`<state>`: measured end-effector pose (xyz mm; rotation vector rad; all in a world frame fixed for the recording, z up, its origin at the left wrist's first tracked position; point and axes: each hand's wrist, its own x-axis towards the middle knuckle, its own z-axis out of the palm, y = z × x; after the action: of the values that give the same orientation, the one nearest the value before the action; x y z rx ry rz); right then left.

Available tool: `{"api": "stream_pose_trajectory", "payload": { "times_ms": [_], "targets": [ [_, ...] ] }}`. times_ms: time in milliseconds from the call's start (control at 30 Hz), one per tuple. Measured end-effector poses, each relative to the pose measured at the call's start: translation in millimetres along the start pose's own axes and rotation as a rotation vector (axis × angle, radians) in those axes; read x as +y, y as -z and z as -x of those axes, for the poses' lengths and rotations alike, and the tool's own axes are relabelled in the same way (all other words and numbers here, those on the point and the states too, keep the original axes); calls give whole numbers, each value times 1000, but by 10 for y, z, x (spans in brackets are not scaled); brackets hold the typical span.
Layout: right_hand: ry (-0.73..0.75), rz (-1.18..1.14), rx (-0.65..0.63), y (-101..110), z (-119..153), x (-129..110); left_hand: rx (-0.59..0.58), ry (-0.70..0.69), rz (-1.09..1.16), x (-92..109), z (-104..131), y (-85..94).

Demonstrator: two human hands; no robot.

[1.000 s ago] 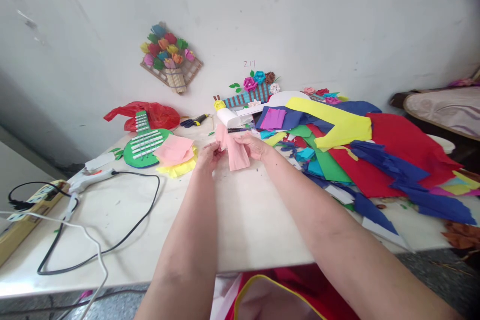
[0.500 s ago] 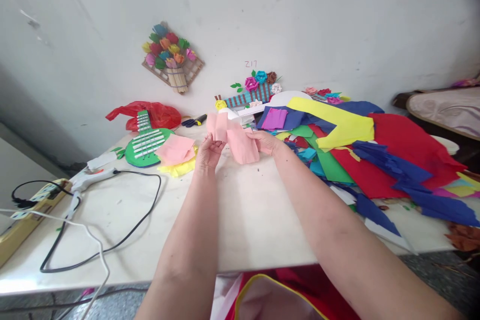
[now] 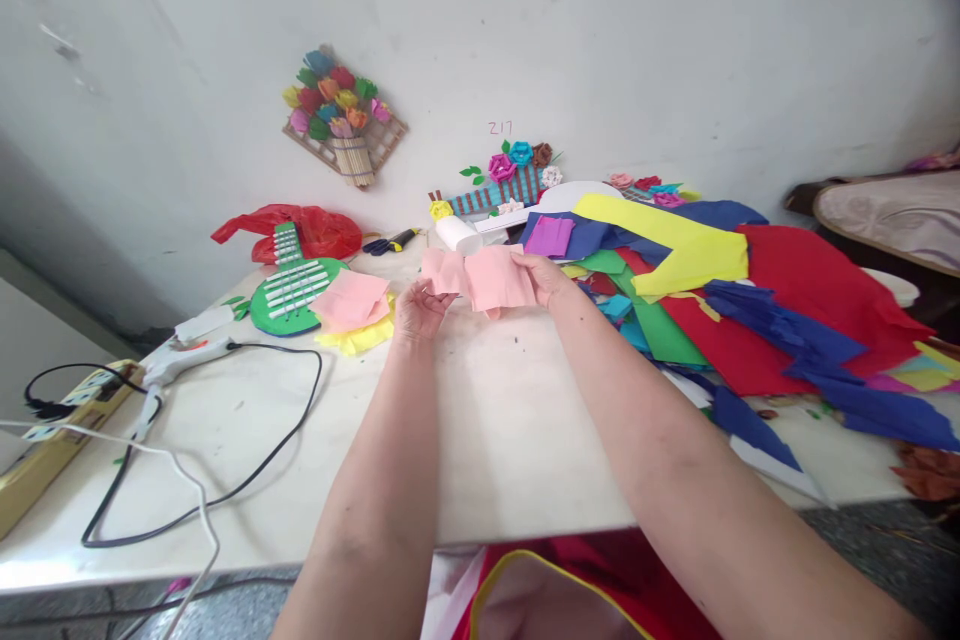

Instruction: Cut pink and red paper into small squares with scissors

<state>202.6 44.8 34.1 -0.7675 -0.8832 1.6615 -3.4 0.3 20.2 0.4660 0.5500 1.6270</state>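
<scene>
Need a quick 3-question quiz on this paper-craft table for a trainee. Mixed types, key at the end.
1. True or false: the right hand holds nothing.

2. Which of these lies partly under the pink stack beside the green guitar?
A) white roll
B) yellow paper
C) red bag

3. Fill in: the glue gun lies nearer the person's ____ hand.

Key:
1. False: it grips pink paper.
2. B.
3. Left; the left hand is the nearer one, also on pink paper.
</scene>
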Motion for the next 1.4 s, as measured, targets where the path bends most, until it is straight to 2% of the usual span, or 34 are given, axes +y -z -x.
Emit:
{"api": "stream_pose_trajectory", "payload": {
  "times_ms": [200, 433, 567, 767, 867, 1000, 1167, 1400],
  "targets": [
    [11, -88, -178, -123, 72, -44, -76, 28, -123, -70, -12, 21],
    [61, -169, -279, -388, 115, -68, -196, 84, -276, -125, -5, 50],
    [103, -85, -222, -478, 88, 51, -243, 76, -258, -142, -5, 77],
    [73, 61, -156, -319, 6, 215, -243, 105, -287, -137, 16, 63],
    [63, 90, -165, -261, 18, 217, -232, 124, -310, -135, 59, 23],
    [127, 119, -157, -295, 72, 197, -263, 191, -327, -137, 126, -18],
    [238, 394, -103, -351, 90, 184, -306, 269, -332, -124, 117, 14],
    [304, 491, -104, -408, 85, 218, -238, 219, -409, -209, 87, -21]
  ]
}}
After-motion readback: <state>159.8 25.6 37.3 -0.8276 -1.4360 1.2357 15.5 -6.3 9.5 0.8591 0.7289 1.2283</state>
